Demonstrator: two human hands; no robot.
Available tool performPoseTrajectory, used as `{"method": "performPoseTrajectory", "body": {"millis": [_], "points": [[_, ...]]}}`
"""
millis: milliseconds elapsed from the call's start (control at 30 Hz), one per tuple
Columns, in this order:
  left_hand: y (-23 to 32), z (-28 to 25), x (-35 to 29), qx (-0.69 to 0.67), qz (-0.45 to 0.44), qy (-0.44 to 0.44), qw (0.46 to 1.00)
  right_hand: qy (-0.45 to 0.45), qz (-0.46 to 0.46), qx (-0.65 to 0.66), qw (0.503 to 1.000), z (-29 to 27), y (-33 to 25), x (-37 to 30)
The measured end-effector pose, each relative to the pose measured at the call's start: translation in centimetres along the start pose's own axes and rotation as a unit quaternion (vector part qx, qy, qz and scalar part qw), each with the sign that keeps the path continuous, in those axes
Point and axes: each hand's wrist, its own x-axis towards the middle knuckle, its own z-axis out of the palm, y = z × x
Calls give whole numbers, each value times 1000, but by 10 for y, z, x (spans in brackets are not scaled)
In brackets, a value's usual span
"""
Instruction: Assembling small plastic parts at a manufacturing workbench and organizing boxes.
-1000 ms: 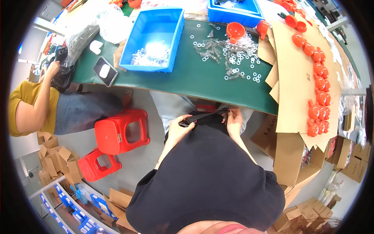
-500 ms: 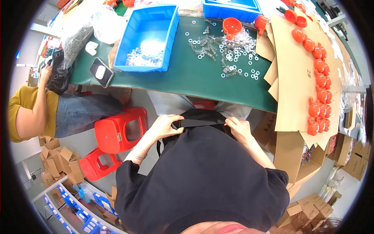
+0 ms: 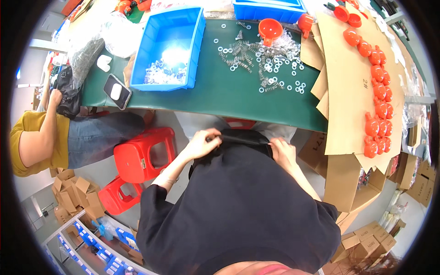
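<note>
My left hand (image 3: 201, 143) and right hand (image 3: 283, 153) both pinched on black shirt hem (image 3: 243, 137) at waist, pulling it flat; green table (image 3: 220, 94) at 12 o'clock, washers (image 3: 270, 68) untouched.

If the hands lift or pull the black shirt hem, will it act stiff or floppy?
Probably floppy: the black shirt hem bunches into folds between the left hand and right hand. Likely light, since a pinch seems to hold it.

Both hands grip the black shirt hem (image 3: 243, 137) just below the green table (image 3: 220, 96): left hand (image 3: 201, 143), right hand (image 3: 283, 153).
</note>
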Motion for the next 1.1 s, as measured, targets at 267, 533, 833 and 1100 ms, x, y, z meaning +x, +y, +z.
{"method": "performPoseTrajectory", "body": {"millis": [267,533,833,1100], "points": [[-19,35,22,-277,-71,170,943,-280,335,346,830,-18,-11,-5],[-21,30,11,-61,-25,298,952,-342,313,391,795,-26,-17,17],[-19,24,13,-4,-66,311,948,-451,246,329,792,-22,-6,52],[1,19,-2,-18,73,268,961,-218,364,395,815,-6,-6,31]]}}
